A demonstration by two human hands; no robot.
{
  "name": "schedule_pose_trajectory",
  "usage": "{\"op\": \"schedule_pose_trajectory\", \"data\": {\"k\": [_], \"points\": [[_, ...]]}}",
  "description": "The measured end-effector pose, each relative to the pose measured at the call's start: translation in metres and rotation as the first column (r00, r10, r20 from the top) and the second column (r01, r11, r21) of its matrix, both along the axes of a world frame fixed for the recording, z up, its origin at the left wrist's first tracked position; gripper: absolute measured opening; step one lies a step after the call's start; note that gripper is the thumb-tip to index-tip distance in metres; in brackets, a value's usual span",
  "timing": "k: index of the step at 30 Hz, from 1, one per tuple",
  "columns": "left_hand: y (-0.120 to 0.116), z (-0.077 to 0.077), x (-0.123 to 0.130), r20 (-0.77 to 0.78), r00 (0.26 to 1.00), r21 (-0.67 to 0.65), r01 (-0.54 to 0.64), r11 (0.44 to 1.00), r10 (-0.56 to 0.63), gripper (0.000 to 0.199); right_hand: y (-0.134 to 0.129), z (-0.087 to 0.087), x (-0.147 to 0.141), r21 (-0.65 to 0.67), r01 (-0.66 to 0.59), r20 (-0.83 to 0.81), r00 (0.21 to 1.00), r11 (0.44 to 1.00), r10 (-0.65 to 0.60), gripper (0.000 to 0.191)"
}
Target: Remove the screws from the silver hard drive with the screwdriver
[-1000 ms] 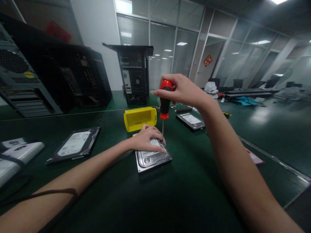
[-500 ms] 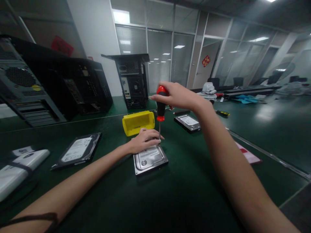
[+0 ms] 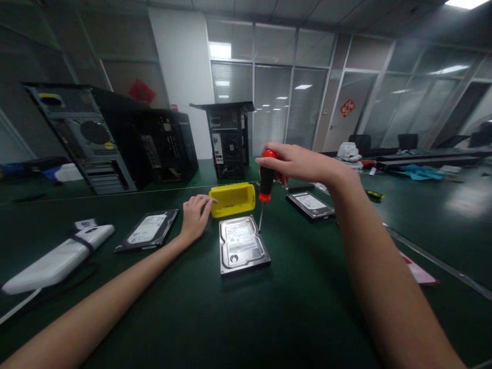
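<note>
My right hand point(image 3: 286, 163) is wrapped round the handle of a red and black screwdriver point(image 3: 266, 180). Its shaft points down, with the tip beside the right edge of a silver hard drive point(image 3: 241, 241); whether the tip touches the drive I cannot tell. The drive lies label side up on the green table. My left hand point(image 3: 196, 216) is off the drive, fingers apart, at the left end of a yellow plastic box point(image 3: 234, 200). A fingertip reaches the box's edge. This box stands just behind the drive with its hollow side facing me.
Other hard drives lie left point(image 3: 148, 230) and right point(image 3: 310, 205). A white power strip point(image 3: 61, 259) with its cable is far left. Computer cases point(image 3: 228, 141) stand along the back. At right are a yellow and black tool point(image 3: 374, 195) and a pink and white card point(image 3: 421, 270).
My left hand has left the hard drive and moved left to the yellow box. The screwdriver tip has shifted slightly relative to the drive's right edge. The camera view has turned left.
</note>
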State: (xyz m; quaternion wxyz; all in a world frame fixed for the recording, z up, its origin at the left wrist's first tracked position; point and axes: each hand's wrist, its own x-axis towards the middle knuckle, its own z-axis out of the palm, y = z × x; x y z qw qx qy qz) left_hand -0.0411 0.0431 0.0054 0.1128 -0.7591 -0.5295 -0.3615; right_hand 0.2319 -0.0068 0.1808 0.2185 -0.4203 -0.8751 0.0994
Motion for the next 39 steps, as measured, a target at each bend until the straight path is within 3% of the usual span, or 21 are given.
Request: {"op": "schedule_pose_trajectory", "data": {"k": [5, 8, 13, 19, 26, 39], "points": [[-0.001, -0.005, 0.007, -0.199, 0.979, -0.126, 0.011, 0.992, -0.036, 0.029, -0.002, 0.002, 0.002, -0.033, 0.043, -0.019, 0.999, 0.999, -0.043, 0.031], [-0.002, -0.009, 0.009, -0.276, 0.961, -0.195, -0.04, 0.98, -0.015, 0.036, -0.003, 0.004, 0.006, -0.066, 0.069, -0.011, 0.998, 0.995, -0.07, 0.029], [0.002, -0.015, 0.007, -0.327, 0.942, -0.246, -0.159, 0.956, 0.073, 0.047, 0.0, 0.005, 0.011, -0.098, 0.127, 0.0, 0.992, 0.987, -0.128, 0.027], [-0.002, -0.01, 0.008, -0.374, 0.924, -0.298, -0.194, 0.935, 0.073, 0.047, 0.002, 0.005, 0.013, -0.081, 0.158, 0.014, 0.987, 0.984, -0.158, 0.031], [-0.004, -0.007, 0.007, -0.396, 0.918, -0.313, -0.142, 0.939, 0.007, 0.038, -0.005, 0.007, 0.014, -0.091, 0.189, 0.048, 0.982, 0.978, -0.185, 0.028], [-0.007, -0.01, 0.003, -0.329, 0.943, -0.226, -0.123, 0.966, 0.044, 0.031, -0.004, 0.008, 0.02, -0.114, 0.199, 0.033, 0.98, 0.973, -0.197, 0.026]]}}
